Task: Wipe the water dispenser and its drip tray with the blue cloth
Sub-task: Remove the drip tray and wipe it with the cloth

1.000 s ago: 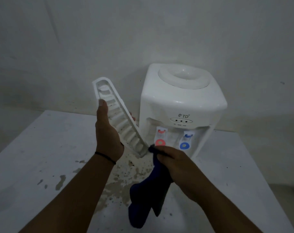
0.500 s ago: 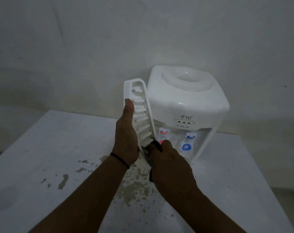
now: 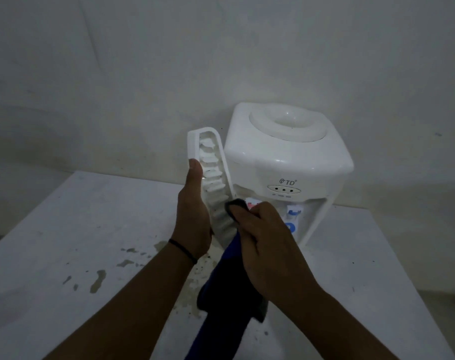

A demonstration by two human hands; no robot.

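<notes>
A white water dispenser [image 3: 286, 154] stands on the table against the wall, its red and blue taps partly hidden by my right hand. My left hand [image 3: 193, 216] holds the white slotted drip tray [image 3: 208, 157] almost upright, just left of the dispenser, thumb along its left edge. My right hand [image 3: 262, 237] grips the blue cloth [image 3: 226, 287] and presses a bunched corner of it against the lower part of the tray's ribbed face. The rest of the cloth hangs down below my right hand towards the table.
The white table [image 3: 78, 229] carries brownish wet stains and puddles [image 3: 99, 280] in front of the dispenser, under my arms. A plain white wall [image 3: 143, 74] rises directly behind the dispenser. The table's right edge lies just beyond the dispenser.
The tray has swung from a leftward lean to nearly upright beside the dispenser. My right hand has stayed at the tray's lower end, and the cloth now hangs below it again.
</notes>
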